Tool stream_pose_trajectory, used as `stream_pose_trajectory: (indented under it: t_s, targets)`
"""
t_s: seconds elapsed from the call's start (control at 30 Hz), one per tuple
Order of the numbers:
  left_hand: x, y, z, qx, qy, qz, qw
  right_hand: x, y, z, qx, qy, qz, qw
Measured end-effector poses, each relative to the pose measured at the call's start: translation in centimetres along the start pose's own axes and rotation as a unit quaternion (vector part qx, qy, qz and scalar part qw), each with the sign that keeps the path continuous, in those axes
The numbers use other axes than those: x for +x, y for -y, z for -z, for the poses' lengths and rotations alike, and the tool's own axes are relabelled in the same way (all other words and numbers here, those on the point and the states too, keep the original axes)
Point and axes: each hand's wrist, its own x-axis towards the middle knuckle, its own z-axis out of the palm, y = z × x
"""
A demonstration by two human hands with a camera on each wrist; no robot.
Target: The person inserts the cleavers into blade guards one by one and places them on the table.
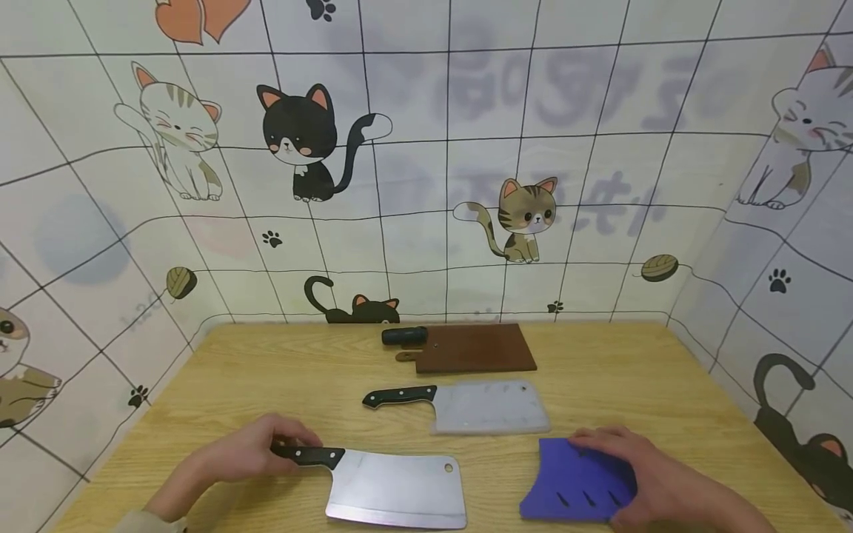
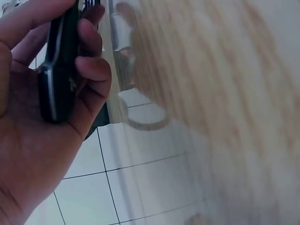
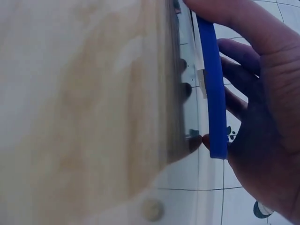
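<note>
A cleaver (image 1: 398,488) with a broad metal blade and black riveted handle lies at the front of the table, blade toward the right. My left hand (image 1: 256,448) grips its handle; in the left wrist view the fingers curl round the black handle (image 2: 58,84). On the right, my right hand (image 1: 640,474) holds a blue-purple slotted board (image 1: 576,485) by its edges, thumb on the near side and fingers on the far side. The right wrist view shows that board edge-on (image 3: 215,93) between thumb and fingers. Part of the board is hidden under the hand.
A second cleaver (image 1: 489,407), its blade whitish, lies behind the first with its black handle to the left. Farther back are a brown board (image 1: 476,348) and a black cylindrical object (image 1: 404,336). Cat-patterned walls (image 1: 413,163) enclose the wooden table (image 1: 286,370).
</note>
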Motion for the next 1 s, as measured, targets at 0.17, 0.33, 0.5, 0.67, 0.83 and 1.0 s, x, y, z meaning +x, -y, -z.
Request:
stream_pose_trajectory:
  t_s: [0.17,0.33,0.5,0.67,0.83,1.0]
  targets:
    - [-0.1,0.3,0.0,-0.036,-0.002,-0.012,0.9993,0.7,-0.1,0.2,-0.072,-0.049,0.061,0.9943]
    - [-0.1,0.5,-0.3,-0.047,-0.018,-0.029,0.9983,1.3,0.1,0.7,-0.078,-0.063,0.091,0.9907]
    - [-0.3,0.6,0.0,-0.075,-0.024,-0.05,0.9956,2.0,0.3,0.8,-0.096,-0.085,0.124,0.984]
    - [-0.1,0.5,1.0,-0.098,-0.018,-0.052,0.9937,2.8,0.6,0.5,-0.105,-0.102,0.145,0.9784]
    - [0.7,0.1,1.5,-0.106,-0.01,-0.043,0.9934,3.8,0.9,0.6,-0.08,-0.112,0.152,0.9788]
    - [1.5,-0.4,2.0,-0.11,-0.022,-0.025,0.9933,4.8,1.2,1.3,-0.061,-0.105,0.147,0.9818]
